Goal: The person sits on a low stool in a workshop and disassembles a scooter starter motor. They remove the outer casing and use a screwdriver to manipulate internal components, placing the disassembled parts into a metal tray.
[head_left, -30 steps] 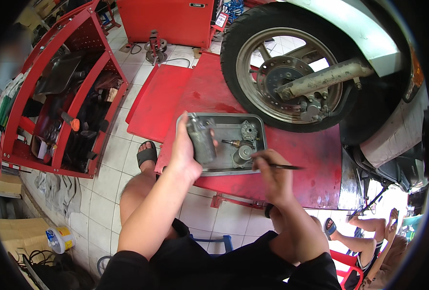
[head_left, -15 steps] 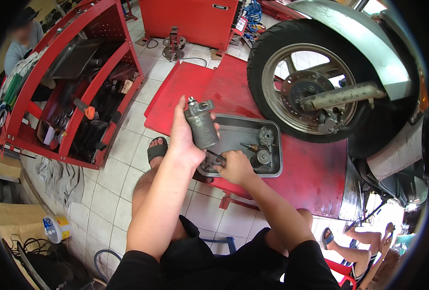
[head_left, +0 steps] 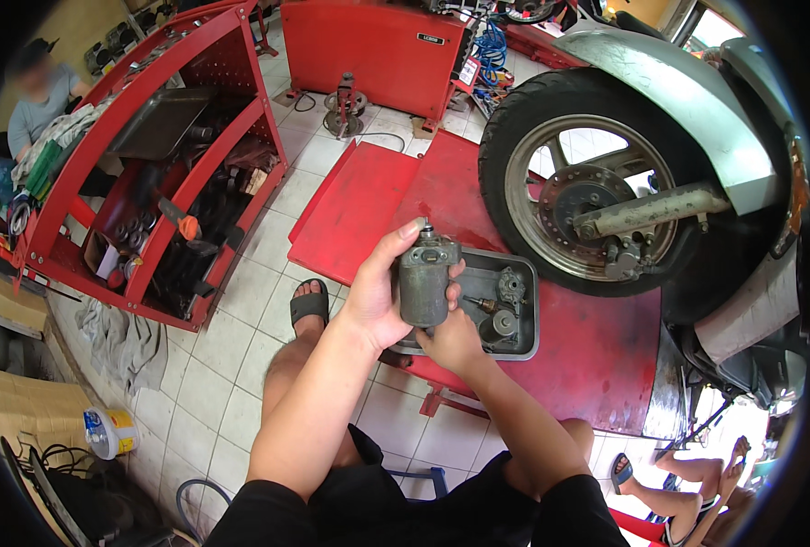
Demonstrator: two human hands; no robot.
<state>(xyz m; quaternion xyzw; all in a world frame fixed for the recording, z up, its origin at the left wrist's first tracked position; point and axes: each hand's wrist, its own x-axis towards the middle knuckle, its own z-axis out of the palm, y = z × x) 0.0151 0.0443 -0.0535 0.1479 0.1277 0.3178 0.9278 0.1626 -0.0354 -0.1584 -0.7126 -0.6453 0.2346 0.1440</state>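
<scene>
A dark grey starter motor (head_left: 424,290) stands nearly upright in my left hand (head_left: 375,301), with its small toothed shaft pointing up. My left thumb lies near the shaft, and the fingertips come round the motor's right side. Just below and right of the motor is my right hand (head_left: 453,344), closed, its fingers partly hidden behind the motor; what it grips cannot be made out. Under both hands sits a grey metal tray (head_left: 534,314). In it lie a round metal part (head_left: 512,286), a small shafted part (head_left: 481,303) and a cylindrical part (head_left: 499,326).
The tray rests on a red lift platform (head_left: 597,356) beside a motorcycle wheel (head_left: 583,182). At left stands a red tool cart (head_left: 140,210) with a person behind it. Another person's legs (head_left: 669,492) are at lower right. A white bucket (head_left: 110,431) stands at lower left.
The view has shifted, so the surroundings sit lower. My left hand has turned the motor more upright and brought it closer to my right hand. The thin dark rod by my right hand is now hidden.
</scene>
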